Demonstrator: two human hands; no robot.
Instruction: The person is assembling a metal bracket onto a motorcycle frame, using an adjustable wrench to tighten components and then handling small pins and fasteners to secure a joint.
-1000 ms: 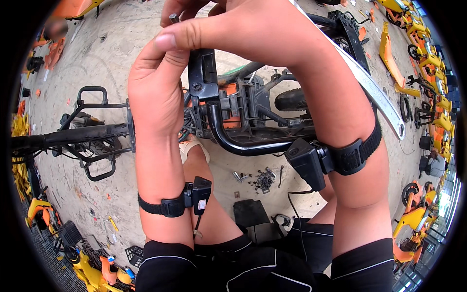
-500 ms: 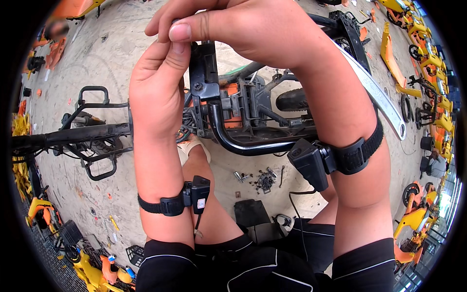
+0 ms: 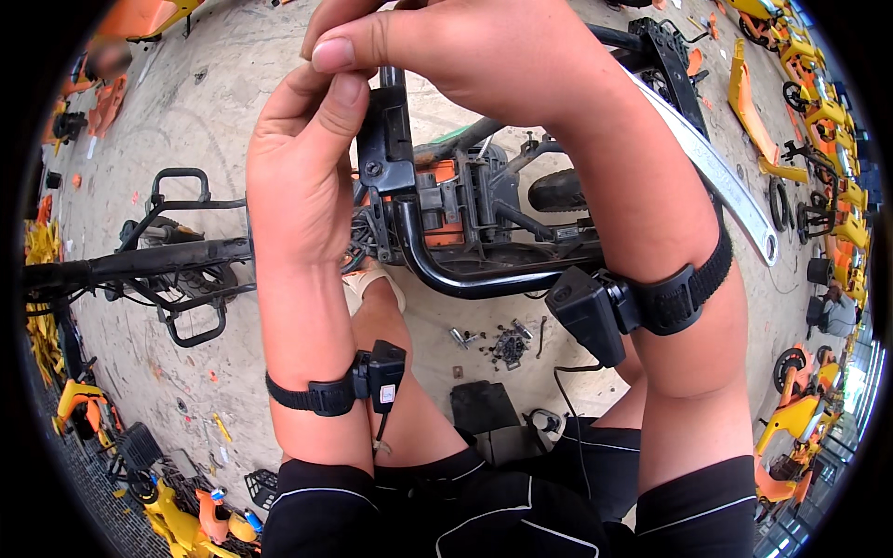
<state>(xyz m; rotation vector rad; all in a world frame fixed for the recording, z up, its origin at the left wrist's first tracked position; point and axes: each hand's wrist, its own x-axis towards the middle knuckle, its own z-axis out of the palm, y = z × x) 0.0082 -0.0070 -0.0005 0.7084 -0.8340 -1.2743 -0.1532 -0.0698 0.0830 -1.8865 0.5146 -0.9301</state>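
Black metal bracket (image 3: pixel 389 139) looked stiff, heavy — best taken by its flat sides. Left hand (image 3: pixel 298 177) and right hand (image 3: pixel 474 56) pinched together at its top; item between fingertips hidden — could not tell.

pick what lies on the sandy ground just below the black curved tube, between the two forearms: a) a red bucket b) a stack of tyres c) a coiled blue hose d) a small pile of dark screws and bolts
d: a small pile of dark screws and bolts lies scattered on the ground just under the black curved tube.
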